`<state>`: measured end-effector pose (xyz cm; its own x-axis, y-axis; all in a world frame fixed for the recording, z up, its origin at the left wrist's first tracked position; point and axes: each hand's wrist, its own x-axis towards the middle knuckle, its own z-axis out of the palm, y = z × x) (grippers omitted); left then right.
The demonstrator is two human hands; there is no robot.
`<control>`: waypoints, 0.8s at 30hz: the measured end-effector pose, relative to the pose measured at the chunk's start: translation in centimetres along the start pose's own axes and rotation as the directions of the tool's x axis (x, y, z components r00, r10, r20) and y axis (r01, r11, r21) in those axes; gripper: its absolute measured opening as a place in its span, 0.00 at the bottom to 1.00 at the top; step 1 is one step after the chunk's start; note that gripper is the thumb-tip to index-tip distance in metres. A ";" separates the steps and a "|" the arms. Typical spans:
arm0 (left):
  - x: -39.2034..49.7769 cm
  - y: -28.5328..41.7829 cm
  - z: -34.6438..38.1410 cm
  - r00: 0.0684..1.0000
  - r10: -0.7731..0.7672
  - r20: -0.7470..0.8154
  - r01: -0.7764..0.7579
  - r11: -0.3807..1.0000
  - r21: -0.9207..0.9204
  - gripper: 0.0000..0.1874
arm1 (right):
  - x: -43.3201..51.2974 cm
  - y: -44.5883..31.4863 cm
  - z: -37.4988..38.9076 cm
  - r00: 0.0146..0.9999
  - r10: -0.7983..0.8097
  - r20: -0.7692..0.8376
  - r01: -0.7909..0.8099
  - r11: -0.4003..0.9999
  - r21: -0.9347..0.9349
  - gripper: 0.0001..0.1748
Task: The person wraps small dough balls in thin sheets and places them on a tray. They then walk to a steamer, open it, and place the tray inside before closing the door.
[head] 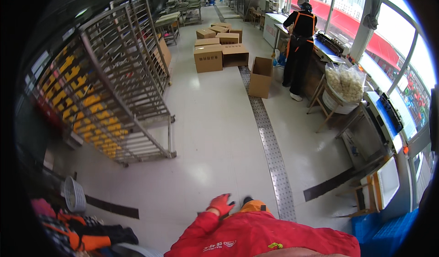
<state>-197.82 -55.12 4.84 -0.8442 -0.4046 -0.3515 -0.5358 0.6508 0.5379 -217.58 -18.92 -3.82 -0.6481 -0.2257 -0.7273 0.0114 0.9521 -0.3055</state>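
My left hand (pixel 221 204), in a red glove with dark fingertips, hangs in front of my body with its fingers apart and nothing in them. It comes out of the red jacket sleeve (pixel 202 224), above the pale floor (pixel 195 174). Close beside it are my orange-clad leg (pixel 255 207) and a dark shoe tip (pixel 247 199). My right hand is out of view. Ahead of me a perforated metal drain cover (pixel 271 144) runs along the floor towards an open cardboard box (pixel 260 78) and several more cardboard boxes (pixel 208 58).
Tall metal racks (pixel 113 82) on casters stand left. Ahead right, a person (pixel 300 48) faces a bench by the windows. Nearer are a tub of bagged pale pieces (pixel 343 99), a blue-belted machine (pixel 387 109) and blue crates (pixel 391 229). Someone's orange sleeve (pixel 91 241) shows lower left.
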 end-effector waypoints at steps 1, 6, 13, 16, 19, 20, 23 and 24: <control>5.3 0.3 -1.3 0.992 0.126 -0.031 -0.127 0.991 -0.034 0.38 | 2.6 -2.4 -0.4 1.000 0.015 0.018 -0.015 1.000 0.005 0.27; 22.9 -1.8 -10.2 0.981 0.182 0.060 -0.175 0.979 -0.108 0.38 | 17.6 -15.5 -3.7 0.994 0.005 0.111 0.004 0.997 -0.075 0.25; 33.0 -13.4 -28.7 0.936 -0.341 0.084 0.349 0.929 -0.123 0.39 | 41.7 -32.0 -14.4 0.751 -0.558 0.352 0.608 0.377 -0.699 0.22; 38.1 -20.3 -35.0 0.862 -0.503 0.067 0.502 0.826 -0.257 0.40 | 52.6 -52.4 -20.2 0.974 -0.158 0.162 0.133 0.979 0.155 0.18; 44.0 -28.5 -39.9 0.770 -0.633 0.081 0.625 0.723 -0.294 0.41 | 58.6 -70.8 -22.8 0.965 -0.261 0.006 0.217 0.814 0.538 0.17; 45.8 -31.3 -41.2 0.737 -0.671 0.086 0.662 0.689 -0.295 0.41 | 58.0 -76.8 -22.9 0.968 -0.250 0.011 0.200 0.799 0.567 0.18; 56.1 -34.6 -49.7 0.718 -0.693 0.063 0.690 0.699 -0.188 0.39 | 63.2 -81.5 -22.3 0.982 -0.149 0.118 0.069 0.857 0.510 0.17; 59.5 -35.0 -53.5 0.756 -0.654 0.029 0.639 0.728 -0.251 0.38 | 64.8 -81.9 -21.4 0.964 -0.129 0.232 -0.006 0.861 0.508 0.17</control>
<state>-229.86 -136.38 6.10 -0.2878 -0.7129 -0.6395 -0.9317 0.0540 0.3591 -276.79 -107.11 -12.73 -0.4501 -0.3886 -0.8040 0.4011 0.7164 -0.5708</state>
